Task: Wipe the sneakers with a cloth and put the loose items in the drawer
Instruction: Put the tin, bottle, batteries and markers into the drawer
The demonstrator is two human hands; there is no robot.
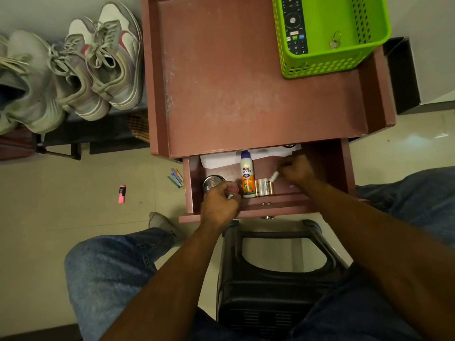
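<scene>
The drawer (327,163) of the reddish-brown nightstand is pulled out. Inside lie a glue bottle (247,177), several batteries (264,187), a round tin (211,182) and white paper (221,160). My left hand (219,205) hovers over the drawer's front left, fingers curled round a small pinkish item. My right hand (296,172) reaches into the drawer and pinches a small white item (273,175) just above the batteries. Grey-white sneakers (98,67) stand on a rack to the left. No cloth is in view.
A pink highlighter (122,193) and several coloured markers (176,178) lie on the floor left of the drawer. A green basket (320,67) with a remote (293,23) and keys sits on the nightstand top (246,82). A black stool (278,274) stands between my knees.
</scene>
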